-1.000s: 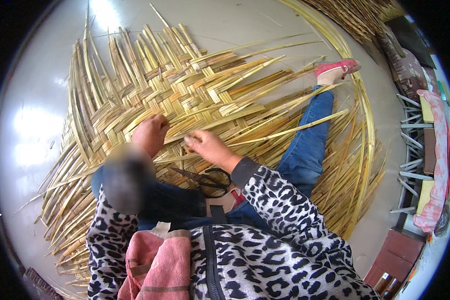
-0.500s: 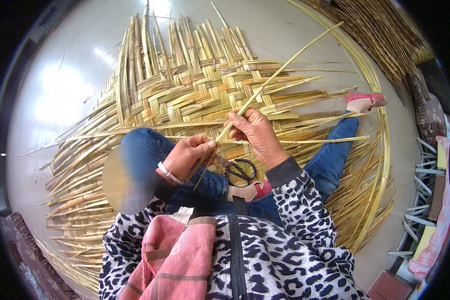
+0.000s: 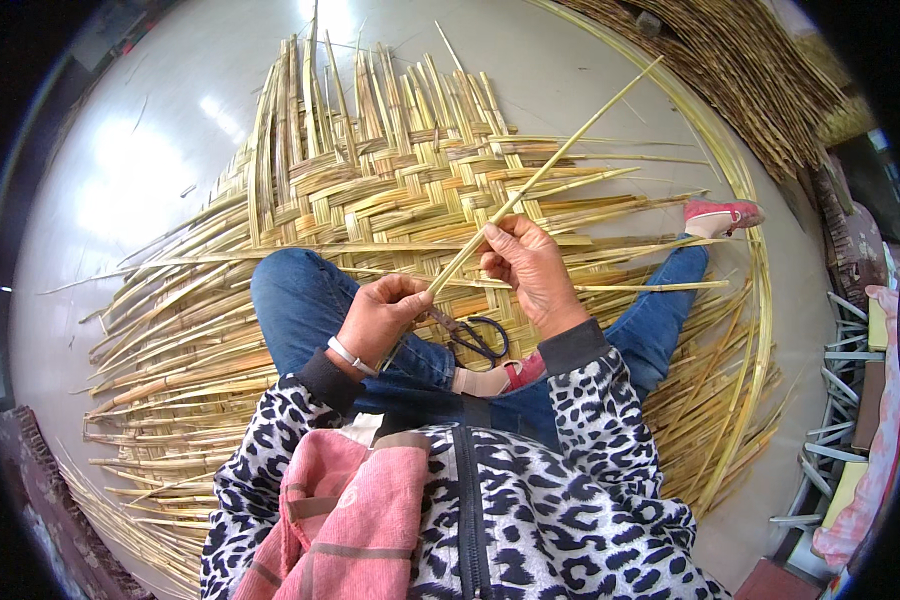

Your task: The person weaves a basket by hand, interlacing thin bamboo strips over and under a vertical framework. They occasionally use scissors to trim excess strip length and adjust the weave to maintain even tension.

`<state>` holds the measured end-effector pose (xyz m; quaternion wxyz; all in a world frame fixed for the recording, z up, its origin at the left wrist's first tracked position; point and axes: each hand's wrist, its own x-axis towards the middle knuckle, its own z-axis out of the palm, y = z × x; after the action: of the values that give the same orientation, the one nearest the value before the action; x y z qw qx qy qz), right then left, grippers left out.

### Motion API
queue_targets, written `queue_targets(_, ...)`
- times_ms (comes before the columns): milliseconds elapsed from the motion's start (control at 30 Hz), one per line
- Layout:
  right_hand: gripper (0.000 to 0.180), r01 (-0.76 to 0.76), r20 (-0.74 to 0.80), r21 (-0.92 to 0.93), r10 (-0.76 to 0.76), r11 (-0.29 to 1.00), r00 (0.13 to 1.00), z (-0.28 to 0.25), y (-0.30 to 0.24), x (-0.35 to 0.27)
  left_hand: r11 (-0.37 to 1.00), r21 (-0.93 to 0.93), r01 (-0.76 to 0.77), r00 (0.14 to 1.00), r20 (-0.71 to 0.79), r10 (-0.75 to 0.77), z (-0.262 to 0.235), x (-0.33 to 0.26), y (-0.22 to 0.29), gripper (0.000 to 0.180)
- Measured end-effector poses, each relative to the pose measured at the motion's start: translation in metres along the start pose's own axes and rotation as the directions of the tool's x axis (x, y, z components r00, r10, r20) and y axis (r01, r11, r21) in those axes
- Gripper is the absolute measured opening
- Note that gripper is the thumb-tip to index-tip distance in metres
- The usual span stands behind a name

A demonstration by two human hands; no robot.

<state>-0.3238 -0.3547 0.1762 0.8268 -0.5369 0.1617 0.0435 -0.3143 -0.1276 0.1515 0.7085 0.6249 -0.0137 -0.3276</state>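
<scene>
A long, thin yellow-green reed strip slants up and to the right across my lap. My left hand pinches its lower part between thumb and fingers; a white band circles that wrist. Farther up, my right hand grips the same strip with thumb and bent fingers. Behind both hands spreads a woven reed mat, its loose strip ends fanning out on several sides. Black-handled scissors lie between my hands and my folded leg, partly hidden by the left hand.
My legs in blue jeans rest on the mat, one foot in a red shoe stretched out right. Long reed strips curve along the right side. A brown reed bundle lies far right; folded stools stand near the right edge.
The view has shifted slightly. My right hand sits slightly lower and farther right, still on the strip, while my left hand keeps its pinch. The scissors appear unmoved.
</scene>
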Motion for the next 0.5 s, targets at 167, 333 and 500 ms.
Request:
queue_targets(167,0.012,0.043,0.049,-0.081,-0.039,0.996,0.998,0.001,-0.002,-0.002,1.0,0.013,-0.016,0.995,0.102,0.015,0.002,0.001,0.004,0.017)
queue_targets(333,0.014,0.078,0.121,-0.168,-0.058,0.983,0.991,0.013,0.002,-0.007,0.996,-0.086,0.022,0.99,0.14,-0.01,0.013,0.012,0.015,0.018)
queue_targets(500,0.015,0.136,0.111,-0.105,-0.124,0.985,0.986,-0.001,-0.027,-0.008,0.987,-0.148,0.063,0.959,0.282,-0.019,0.016,0.015,0.023,0.016)
